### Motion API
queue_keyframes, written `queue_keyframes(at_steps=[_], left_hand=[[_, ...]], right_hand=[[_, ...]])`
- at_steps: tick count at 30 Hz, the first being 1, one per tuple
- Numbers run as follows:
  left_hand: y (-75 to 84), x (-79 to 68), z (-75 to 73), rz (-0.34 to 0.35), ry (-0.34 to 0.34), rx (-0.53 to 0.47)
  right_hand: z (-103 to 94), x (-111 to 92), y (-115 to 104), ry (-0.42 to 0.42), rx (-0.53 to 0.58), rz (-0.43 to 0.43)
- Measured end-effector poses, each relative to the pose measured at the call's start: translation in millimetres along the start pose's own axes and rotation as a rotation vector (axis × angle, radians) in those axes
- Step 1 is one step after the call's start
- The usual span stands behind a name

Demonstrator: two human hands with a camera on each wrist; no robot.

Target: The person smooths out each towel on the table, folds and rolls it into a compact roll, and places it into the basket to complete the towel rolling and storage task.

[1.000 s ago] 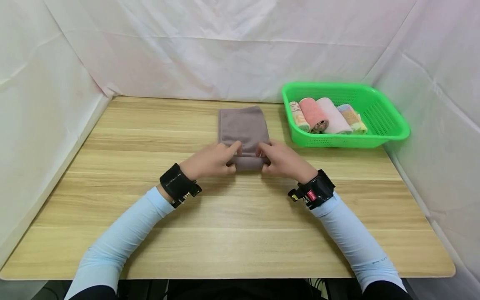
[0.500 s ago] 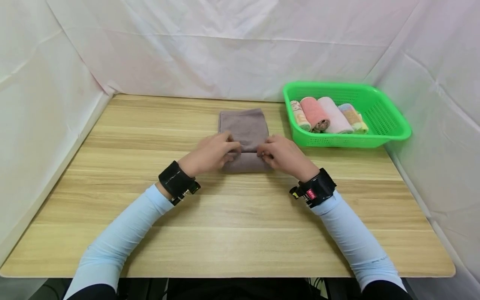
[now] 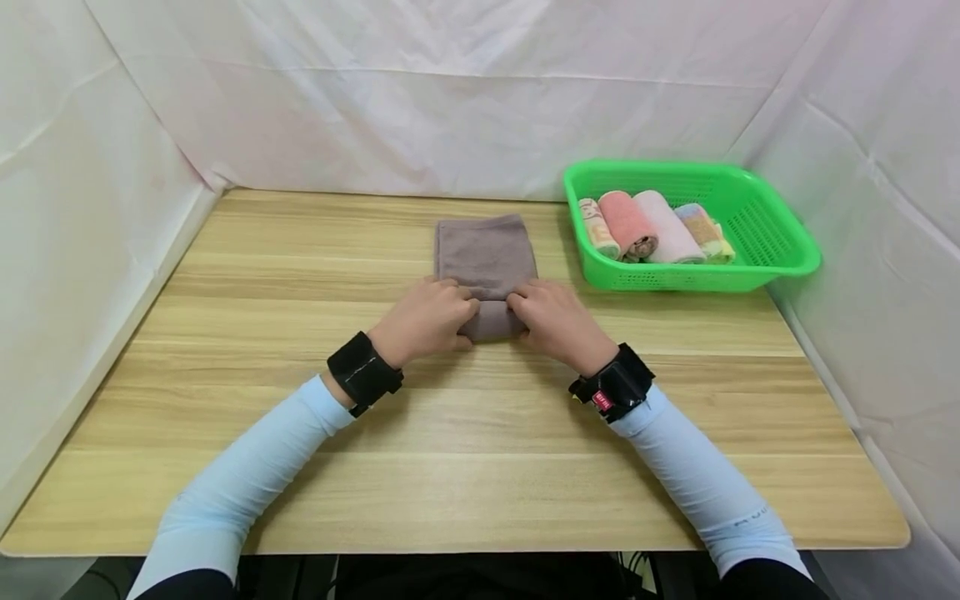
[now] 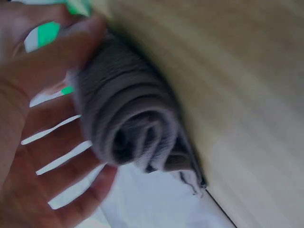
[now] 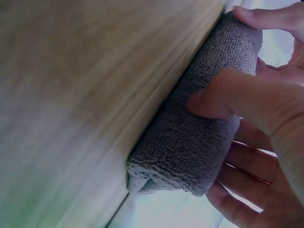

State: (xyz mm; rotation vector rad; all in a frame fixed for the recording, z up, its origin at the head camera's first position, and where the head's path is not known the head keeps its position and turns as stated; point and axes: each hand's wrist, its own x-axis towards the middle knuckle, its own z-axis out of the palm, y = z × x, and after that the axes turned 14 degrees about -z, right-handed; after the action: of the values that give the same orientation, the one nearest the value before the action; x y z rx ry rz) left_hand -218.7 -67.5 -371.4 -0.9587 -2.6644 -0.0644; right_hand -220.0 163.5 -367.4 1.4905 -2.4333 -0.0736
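A grey-brown towel point(image 3: 486, 254) lies in the middle of the table, its near end rolled into a thick roll and its far part flat. My left hand point(image 3: 429, 321) grips the left end of the roll, thumb on the near side and fingers over the top. At the other end my right hand point(image 3: 558, 323) holds the roll in the same way. The left wrist view shows the spiral end of the rolled towel point(image 4: 137, 114) beside the spread fingers. In the right wrist view the thumb presses the terry surface of the towel point(image 5: 185, 142).
A green plastic basket point(image 3: 780, 242) stands at the back right of the wooden table point(image 3: 480, 467). Inside are several rolled towels, among them a pink one point(image 3: 626, 221) and a pale one point(image 3: 667, 229). White cloth walls point(image 3: 450, 125) border the table's back and sides.
Half a second ago the fingers were drawn up over the roll; now both hands lie lower around its ends, thumbs at the near side. The basket has stayed in place.
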Motion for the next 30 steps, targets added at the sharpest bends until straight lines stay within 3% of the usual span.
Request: queue_keyframes(at_steps=[4,9,13,17,20,22,25,28,30], left_hand=[[0.2,0.4,0.4,-0.015,-0.015,-0.027],[-5.8,0.9,-0.8,-0.045,-0.084,-0.225],[-11.4,0.4,-2.3,-0.082,-0.195,-0.396],[-14.5,1.1,-3.8,-0.122,-0.315,-0.532],[-16.8,2.6,-4.2,-0.112,-0.325,-0.544],[-18.5,3.5,-3.9,-0.098,-0.293,-0.526],[-21.4,4.0,-3.2,-0.076,-0.226,-0.466],[-23.2,4.1,-2.8,-0.075,-0.198,-0.440],[-23.6,4.1,-3.1,-0.082,-0.191,-0.432]], right_hand=[[0.7,-0.9,3.7,0.010,0.037,0.010],[-6.0,-3.3,9.6,-0.046,0.157,0.021],[-5.3,-7.3,18.2,-0.038,0.345,0.014],[-1.2,-10.2,26.8,0.031,0.582,-0.004],[-0.7,-11.6,30.3,0.083,0.662,-0.023],[-2.3,-12.5,30.6,0.111,0.604,-0.027],[-7.9,-12.4,25.7,0.110,0.394,-0.016],[-12.8,-10.3,17.7,0.050,0.185,-0.019],[-14.5,-8.0,12.8,0.005,0.121,-0.027]])
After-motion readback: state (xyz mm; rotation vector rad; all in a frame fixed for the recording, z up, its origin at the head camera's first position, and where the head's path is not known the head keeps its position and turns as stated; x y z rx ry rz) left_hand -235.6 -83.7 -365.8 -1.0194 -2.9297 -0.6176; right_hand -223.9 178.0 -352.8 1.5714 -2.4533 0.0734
